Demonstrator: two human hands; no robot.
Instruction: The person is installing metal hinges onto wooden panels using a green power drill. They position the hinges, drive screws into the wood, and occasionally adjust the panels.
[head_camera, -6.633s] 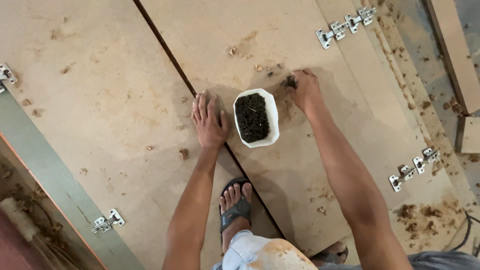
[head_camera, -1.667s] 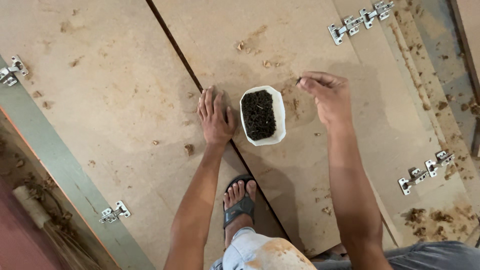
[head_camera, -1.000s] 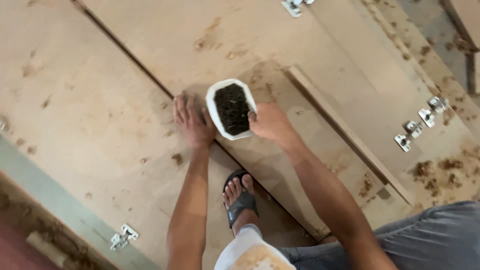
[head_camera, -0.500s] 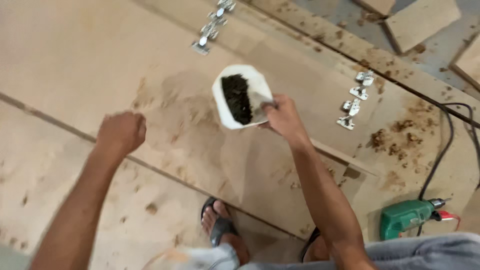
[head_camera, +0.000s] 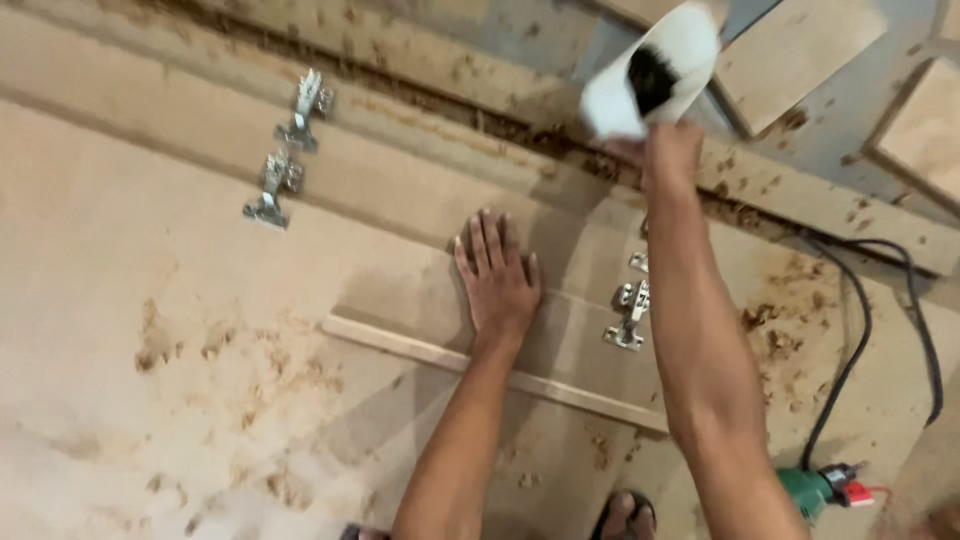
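The light is warm and quite even, and it gives the wooden boards (head_camera: 200, 330) a yellow-brown tone. It seems to come from above and a little from the right, because soft shadows fall to the left of the left hand (head_camera: 497, 275) and under both forearms. There is no strong glare (only small bright spots on the metal hinges (head_camera: 285, 150)). The white container (head_camera: 655, 70) in the right hand (head_camera: 670, 150) is strongly smeared by motion blur, and its edges cannot be read. The whole picture is slightly soft, most of all toward the top edge.
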